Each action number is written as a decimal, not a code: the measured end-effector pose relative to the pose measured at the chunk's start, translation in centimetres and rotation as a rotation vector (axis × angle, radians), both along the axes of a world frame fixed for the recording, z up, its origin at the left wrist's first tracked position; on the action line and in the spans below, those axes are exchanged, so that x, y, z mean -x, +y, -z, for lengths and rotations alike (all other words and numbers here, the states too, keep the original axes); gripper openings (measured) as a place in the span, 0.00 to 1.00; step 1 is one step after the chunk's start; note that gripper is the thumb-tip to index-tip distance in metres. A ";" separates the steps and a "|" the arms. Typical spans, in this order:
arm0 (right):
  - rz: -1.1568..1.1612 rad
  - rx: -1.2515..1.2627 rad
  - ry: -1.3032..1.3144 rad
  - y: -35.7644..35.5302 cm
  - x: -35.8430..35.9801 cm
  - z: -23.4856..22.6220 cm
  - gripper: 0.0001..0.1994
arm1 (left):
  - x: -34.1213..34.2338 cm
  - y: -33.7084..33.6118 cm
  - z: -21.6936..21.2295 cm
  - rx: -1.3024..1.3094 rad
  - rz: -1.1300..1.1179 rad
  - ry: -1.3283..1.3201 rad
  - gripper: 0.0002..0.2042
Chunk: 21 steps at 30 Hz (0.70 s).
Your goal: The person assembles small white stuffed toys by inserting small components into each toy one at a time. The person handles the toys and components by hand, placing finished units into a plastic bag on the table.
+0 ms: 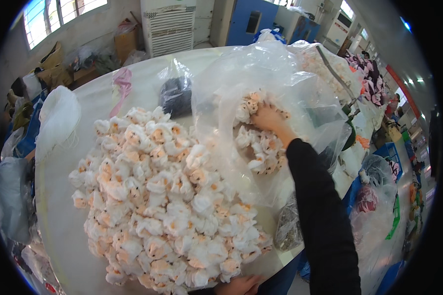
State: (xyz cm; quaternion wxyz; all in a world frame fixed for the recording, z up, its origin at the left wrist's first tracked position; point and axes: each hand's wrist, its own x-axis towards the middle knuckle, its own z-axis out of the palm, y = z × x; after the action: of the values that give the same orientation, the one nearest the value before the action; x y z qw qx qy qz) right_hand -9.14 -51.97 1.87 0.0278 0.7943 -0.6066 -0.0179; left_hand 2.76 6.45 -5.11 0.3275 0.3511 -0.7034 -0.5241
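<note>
A large heap of white and peach artificial flower heads (157, 196), with orange centres and dark specks, covers much of the pale table. To its right lies a big clear plastic bag (221, 88) holding more flower heads (261, 152). My right hand (273, 119) reaches into the bag's mouth, its fingers closed around flower heads at the far side; the fingertips are partly hidden. My left hand (238, 285) is at the near table edge, below the heap, cut off by the picture's lower rim. How its fingers are set cannot be made out.
A bag of dark material (176, 96) and a pink strip (122, 82) lie behind the heap. White netting (59, 118) hangs at the left table edge. Beside my right forearm is a small clear bag (289, 226). A dark stem (334, 71) crosses the bags at far right.
</note>
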 end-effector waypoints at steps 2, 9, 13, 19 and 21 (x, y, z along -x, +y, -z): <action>-0.132 -0.068 -0.117 4.8 -6.3 -2.5 0.37 | -1.7 0.3 -1.1 0.014 -0.143 -0.060 0.19; -0.414 0.323 -0.229 18.6 -2.1 -9.4 0.25 | -1.0 -1.0 -1.3 -0.025 -0.104 0.164 0.16; -0.944 0.398 -0.554 28.7 -7.7 -10.0 0.14 | -2.5 -1.8 -3.6 -0.090 -0.060 0.103 0.16; -0.661 0.038 -0.367 26.9 -18.0 -6.0 0.25 | -2.5 -2.3 -3.8 -0.095 -0.026 0.065 0.15; -0.579 0.040 -0.296 26.3 -19.0 -6.0 0.24 | -2.4 -2.6 -4.0 -0.079 -0.002 0.040 0.14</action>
State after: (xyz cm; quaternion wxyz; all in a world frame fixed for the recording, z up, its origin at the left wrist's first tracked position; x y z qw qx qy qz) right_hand 9.86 -25.69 7.88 -0.0411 0.9272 -0.3531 0.1183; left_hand 5.12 3.87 -1.15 0.3279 0.3540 -0.6752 -0.5579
